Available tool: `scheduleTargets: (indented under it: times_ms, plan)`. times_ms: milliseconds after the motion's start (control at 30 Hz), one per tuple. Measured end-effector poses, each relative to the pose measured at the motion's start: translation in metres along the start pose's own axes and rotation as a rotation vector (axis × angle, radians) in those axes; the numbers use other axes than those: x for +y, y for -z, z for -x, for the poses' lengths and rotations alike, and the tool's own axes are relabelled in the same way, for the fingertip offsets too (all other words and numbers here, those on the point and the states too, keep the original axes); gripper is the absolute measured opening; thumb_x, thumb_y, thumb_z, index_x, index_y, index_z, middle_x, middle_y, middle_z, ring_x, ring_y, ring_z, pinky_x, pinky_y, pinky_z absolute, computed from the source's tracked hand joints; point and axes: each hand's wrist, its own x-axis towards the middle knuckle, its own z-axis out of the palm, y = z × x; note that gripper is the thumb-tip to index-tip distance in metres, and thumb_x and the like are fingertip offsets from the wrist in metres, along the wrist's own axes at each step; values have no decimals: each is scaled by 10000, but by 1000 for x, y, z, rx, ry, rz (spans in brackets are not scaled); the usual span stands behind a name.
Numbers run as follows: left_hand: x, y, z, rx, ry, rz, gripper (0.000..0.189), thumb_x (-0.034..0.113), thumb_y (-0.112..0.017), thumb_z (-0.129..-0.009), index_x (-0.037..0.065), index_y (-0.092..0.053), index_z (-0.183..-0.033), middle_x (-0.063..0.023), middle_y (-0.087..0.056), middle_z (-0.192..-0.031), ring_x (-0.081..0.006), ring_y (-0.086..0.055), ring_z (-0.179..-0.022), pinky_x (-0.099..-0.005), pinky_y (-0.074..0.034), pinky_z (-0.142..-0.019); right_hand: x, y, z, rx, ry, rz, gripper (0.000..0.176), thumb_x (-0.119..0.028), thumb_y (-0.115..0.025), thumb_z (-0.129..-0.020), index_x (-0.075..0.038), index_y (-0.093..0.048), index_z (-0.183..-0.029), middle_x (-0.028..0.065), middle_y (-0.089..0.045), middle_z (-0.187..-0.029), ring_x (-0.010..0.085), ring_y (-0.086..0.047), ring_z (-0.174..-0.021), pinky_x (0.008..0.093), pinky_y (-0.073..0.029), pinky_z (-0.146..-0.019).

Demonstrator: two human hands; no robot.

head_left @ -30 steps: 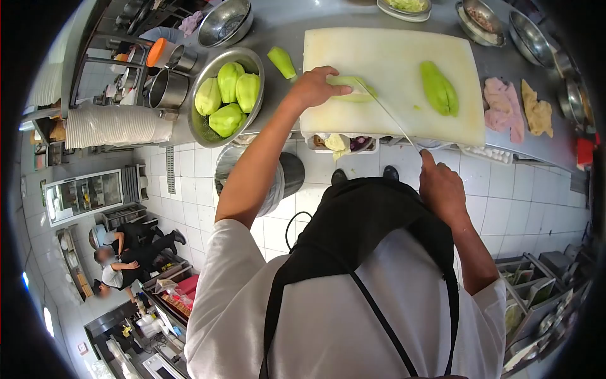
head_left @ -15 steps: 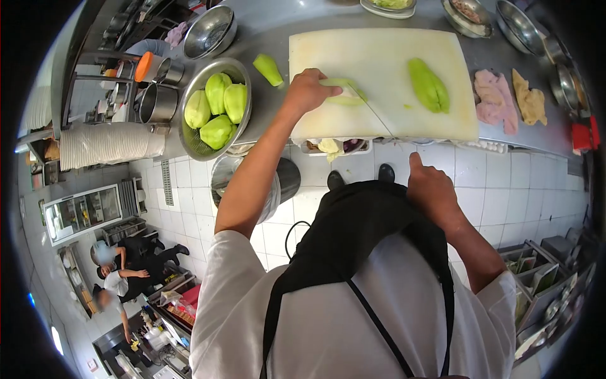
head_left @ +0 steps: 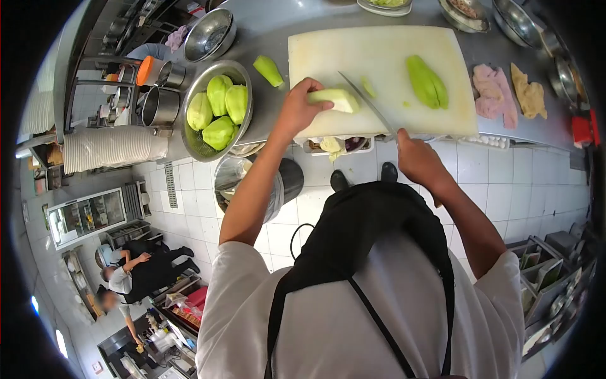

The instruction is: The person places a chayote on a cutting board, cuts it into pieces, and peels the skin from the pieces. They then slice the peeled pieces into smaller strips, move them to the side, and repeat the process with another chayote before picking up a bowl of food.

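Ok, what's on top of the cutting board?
The cutting board holds a green chayote, a thin green slice and a small scrap. The left hand holds a cut chayote piece over it, and the knife blade extends across; whatever lies beneath them is hidden.

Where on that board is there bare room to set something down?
The cutting board is bare along its far edge, beyond the knife and the large green vegetable. Its left side is crowded: the left hand holds a cut piece there, with the knife and a sliver close by.
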Motion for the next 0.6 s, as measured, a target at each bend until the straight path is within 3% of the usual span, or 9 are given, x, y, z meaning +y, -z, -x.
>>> scheduleTargets:
  times_ms: [133,333,433,600]
  plan:
    - [-5,-13,35,123,-91,-79,377,40,-854,-701,22,-599,-979,-132,-663,-957,-331,-614,-950,-401,-501,-845,13,-1,1,83,122,-59,217,-111,-466,-941,30,-495,-1104,318,-655,-787,511,-647,-777,617,-485,-753]
    - [-12,-24,50,285,-259,-103,353,-13,-817,-714,9,-609,-999,-140,-659,-1008,-356,-608,-974,-425,-501,-855,8,6,31,64,43,84,265,-120,-502,-956,-31,-488,-1205,280,-653,-774,482,-637,-744,581,-494,-722]
    - [-16,-27,55,355,-295,-191,353,-14,-826,-728,7,-633,-1023,-145,-686,-1030,-311,-655,-950,-369,-522,-831,7,3,51,170,128,239,418,-93,-520,-899,-57,-486,-1314,265,-650,-751,449,-673,-677,552,-532,-642]
    - [-14,-33,59,351,-218,-144,286,15,-799,-775,-13,-671,-1029,-161,-693,-1022,-308,-676,-924,-363,-531,-821,-16,15,68,71,70,323,473,-82,-511,-907,-100,-459,-1377,250,-648,-789,426,-678,-646,507,-552,-612]
